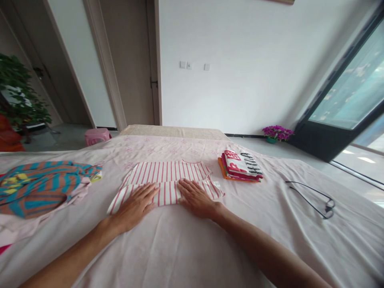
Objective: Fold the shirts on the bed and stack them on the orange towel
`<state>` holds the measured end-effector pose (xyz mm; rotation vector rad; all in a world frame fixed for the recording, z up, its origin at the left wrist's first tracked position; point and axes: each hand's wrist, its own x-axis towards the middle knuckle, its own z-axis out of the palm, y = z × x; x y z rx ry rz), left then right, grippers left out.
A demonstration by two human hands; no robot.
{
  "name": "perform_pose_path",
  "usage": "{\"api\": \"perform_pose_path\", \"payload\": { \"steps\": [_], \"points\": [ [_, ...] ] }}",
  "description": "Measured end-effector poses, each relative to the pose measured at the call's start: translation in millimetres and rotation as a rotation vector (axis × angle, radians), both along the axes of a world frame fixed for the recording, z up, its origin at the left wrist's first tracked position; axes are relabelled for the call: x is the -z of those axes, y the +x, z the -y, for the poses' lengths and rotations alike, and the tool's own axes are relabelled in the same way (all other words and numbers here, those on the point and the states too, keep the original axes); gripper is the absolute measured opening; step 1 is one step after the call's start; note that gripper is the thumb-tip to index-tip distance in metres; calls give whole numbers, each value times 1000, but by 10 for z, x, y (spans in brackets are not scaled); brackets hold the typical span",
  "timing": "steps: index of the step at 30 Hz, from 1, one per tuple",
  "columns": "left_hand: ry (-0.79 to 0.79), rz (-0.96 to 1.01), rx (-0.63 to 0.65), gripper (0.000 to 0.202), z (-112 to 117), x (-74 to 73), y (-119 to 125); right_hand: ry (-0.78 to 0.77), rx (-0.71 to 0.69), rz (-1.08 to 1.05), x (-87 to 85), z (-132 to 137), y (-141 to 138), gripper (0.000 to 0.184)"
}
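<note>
A white garment with red stripes (168,172) lies on the pale pink cloth (168,248), its near part folded over toward the far side. My left hand (138,204) rests flat on the left of the folded part, fingers stretched out. On the right of the same fold lies my right hand (196,198), also flat with its fingers extended. Neither hand grips the fabric. Just right of the striped garment sits a stack of folded clothes (241,166), the top one white with red and black print.
Crumpled clothes, with a blue and brown striped one (45,188) on top, lie at the left. Eyeglasses (328,208) rest at the right. Beyond the cloth are a pink stool (97,136), purple flowers (277,133) and a white wall.
</note>
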<state>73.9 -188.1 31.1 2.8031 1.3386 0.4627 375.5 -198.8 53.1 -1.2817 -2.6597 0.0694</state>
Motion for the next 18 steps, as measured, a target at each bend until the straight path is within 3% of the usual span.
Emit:
{"api": "perform_pose_path", "payload": {
  "steps": [5,11,14,18],
  "points": [
    [27,-108,-68,59,-72,91,-233,-24,70,51,59,-122,235,61],
    [22,-74,-253,59,-151,199,-537,18,221,88,80,-244,639,57],
    [-25,-2,-337,53,-313,137,-650,19,296,74,-34,-383,745,46],
    [-92,67,-566,42,-722,-105,-669,28,453,15,-229,-747,653,39]
  ]
}}
